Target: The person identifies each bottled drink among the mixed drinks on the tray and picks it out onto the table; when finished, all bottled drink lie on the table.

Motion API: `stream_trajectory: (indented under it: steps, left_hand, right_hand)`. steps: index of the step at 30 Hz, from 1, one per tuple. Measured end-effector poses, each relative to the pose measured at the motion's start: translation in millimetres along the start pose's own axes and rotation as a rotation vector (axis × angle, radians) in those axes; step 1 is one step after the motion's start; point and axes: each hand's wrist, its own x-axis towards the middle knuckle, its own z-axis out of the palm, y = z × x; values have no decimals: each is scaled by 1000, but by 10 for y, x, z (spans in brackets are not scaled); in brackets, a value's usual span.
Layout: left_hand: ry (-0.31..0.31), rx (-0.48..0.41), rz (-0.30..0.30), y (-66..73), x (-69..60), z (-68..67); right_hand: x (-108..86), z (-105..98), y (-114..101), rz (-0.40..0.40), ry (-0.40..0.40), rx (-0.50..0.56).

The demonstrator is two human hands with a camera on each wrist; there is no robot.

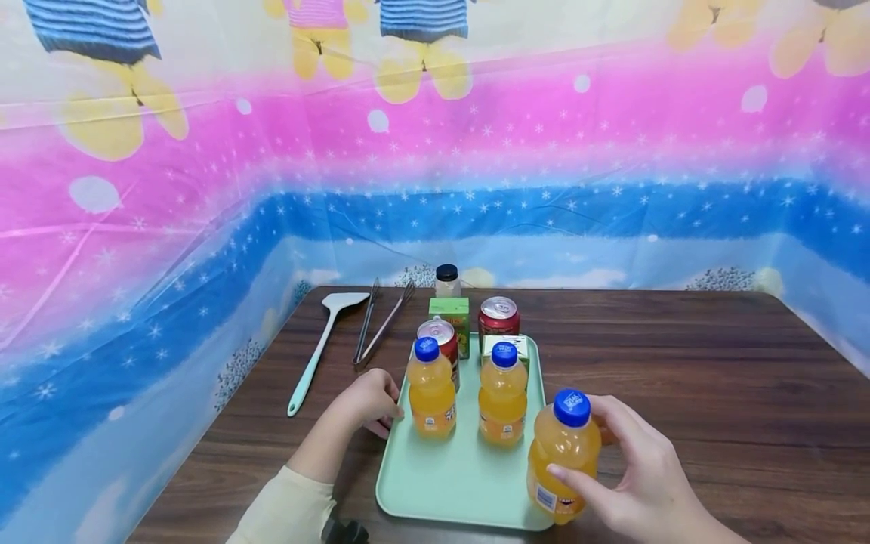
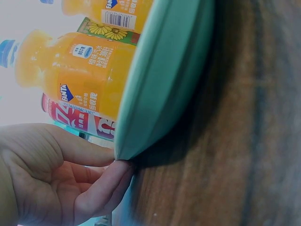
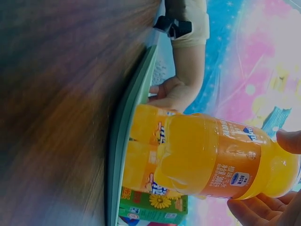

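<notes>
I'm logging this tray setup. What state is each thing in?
Held bottle: capped, in right hand
Left bottle: capped, upright
Middle bottle: capped, upright
Tray: rim pinched by left hand
Near can: upright, seal unclear
Far can: upright, seal unclear
Green-topped carton: upright
White-topped carton: mostly hidden, unclear
Jar: black lid on
Tongs: spread open
Spatula: lying down

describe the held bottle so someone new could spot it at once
On the brown table sits a pale green tray. By its near right corner is a blue-capped orange bottle. Unlike two matching bottles on the tray, it is held in the right grip.
</notes>
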Motion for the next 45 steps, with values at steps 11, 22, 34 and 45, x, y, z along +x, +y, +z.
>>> stream_trajectory:
  steps: [11, 22, 34, 45]
  left_hand:
    - [-4, 2, -20, -4, 25, -2]
    - [-1, -3, -9, -2, 28, 6]
    - [-11, -13, 3, -6, 20, 15]
    - [-6, -20, 12, -27, 29, 17]
  right_hand:
    - [70, -33, 155, -17, 33, -29]
    - [178, -21, 339, -34, 105, -101]
    - [269, 36, 541, -24, 167, -141]
    - [394, 42, 598, 21, 184, -159]
